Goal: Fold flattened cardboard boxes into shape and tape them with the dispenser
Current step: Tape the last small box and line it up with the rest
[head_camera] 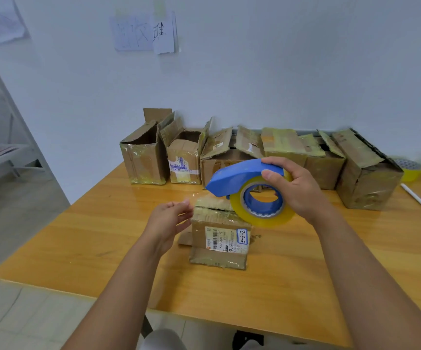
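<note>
Blue dispenser [237,176] with its yellow tape roll [262,200] is gripped in the right hand [295,188], fingers curled round it, over a small box [220,236] standing mid-surface [78,248]. The left hand [169,218] hovers just left of the box, fingers relaxed and open. More boxes [255,157] line the surface's far edge.

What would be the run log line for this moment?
right hand: grips blue tape dispenser | left hand: open beside small labelled cardboard box
</note>
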The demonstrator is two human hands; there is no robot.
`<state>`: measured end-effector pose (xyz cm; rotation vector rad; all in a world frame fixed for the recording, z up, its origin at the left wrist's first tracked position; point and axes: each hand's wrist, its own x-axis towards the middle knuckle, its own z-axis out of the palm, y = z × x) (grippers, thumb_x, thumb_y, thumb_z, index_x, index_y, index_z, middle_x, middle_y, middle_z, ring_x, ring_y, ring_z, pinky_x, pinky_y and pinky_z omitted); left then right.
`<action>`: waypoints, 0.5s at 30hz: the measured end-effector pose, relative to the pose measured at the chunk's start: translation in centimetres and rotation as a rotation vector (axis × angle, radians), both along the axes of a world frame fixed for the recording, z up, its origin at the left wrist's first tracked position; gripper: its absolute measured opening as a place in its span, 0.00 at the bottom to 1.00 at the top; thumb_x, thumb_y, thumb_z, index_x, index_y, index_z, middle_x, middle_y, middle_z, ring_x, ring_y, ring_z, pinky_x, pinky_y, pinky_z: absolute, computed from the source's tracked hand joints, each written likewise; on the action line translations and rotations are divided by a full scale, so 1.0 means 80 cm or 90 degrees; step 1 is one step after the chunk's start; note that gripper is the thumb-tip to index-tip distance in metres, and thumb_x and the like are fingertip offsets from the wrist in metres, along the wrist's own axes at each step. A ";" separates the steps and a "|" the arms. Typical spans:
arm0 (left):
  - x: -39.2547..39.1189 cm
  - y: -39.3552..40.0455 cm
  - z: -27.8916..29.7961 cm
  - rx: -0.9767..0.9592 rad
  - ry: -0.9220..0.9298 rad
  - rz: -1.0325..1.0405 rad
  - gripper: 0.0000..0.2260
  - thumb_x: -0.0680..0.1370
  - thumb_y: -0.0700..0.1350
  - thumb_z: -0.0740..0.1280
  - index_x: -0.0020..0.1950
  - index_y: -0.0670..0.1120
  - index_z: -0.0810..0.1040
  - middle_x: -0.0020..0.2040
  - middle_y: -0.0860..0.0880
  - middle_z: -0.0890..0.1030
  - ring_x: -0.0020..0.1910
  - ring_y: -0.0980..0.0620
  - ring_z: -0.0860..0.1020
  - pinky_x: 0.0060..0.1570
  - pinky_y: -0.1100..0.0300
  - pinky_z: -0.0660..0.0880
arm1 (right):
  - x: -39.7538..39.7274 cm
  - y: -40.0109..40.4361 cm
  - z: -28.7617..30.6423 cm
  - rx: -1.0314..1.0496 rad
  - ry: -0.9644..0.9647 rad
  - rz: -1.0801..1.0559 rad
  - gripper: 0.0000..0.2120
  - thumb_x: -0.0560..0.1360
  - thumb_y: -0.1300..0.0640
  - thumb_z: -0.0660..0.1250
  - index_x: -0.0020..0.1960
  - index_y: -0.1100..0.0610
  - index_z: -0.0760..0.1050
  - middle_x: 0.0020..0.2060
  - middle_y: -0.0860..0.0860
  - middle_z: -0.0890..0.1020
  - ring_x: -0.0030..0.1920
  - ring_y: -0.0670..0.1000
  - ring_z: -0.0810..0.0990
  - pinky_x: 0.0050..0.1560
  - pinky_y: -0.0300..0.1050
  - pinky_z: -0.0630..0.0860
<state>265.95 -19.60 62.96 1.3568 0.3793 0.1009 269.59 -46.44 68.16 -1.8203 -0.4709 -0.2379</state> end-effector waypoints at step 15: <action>0.021 0.013 -0.020 0.047 0.116 -0.057 0.07 0.80 0.43 0.69 0.48 0.39 0.78 0.42 0.44 0.74 0.37 0.50 0.72 0.37 0.60 0.75 | 0.003 0.011 0.001 -0.028 -0.015 -0.010 0.11 0.77 0.48 0.70 0.60 0.43 0.79 0.58 0.38 0.79 0.58 0.42 0.78 0.56 0.35 0.73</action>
